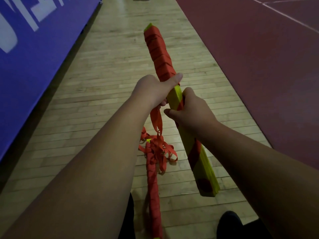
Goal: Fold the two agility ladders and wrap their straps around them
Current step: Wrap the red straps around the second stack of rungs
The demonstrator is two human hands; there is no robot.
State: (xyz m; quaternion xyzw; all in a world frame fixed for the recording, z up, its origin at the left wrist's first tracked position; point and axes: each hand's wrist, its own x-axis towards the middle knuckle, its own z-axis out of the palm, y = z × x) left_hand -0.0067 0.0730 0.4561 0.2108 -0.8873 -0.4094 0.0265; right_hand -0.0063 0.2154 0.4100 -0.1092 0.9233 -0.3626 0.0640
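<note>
Held ladder bundle (pixel 179 94), long axis running near-right to far-left, clasped mid-length by left hand (pixel 151 90) and right hand (pixel 188 112); loose strap (pixel 156 121) hangs below the left, bare rungs lying nearward.

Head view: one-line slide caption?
Both hands, left hand and right hand, grip a half-wrapped ladder bundle; second wrapped ladder lies on the wood floor.
</note>
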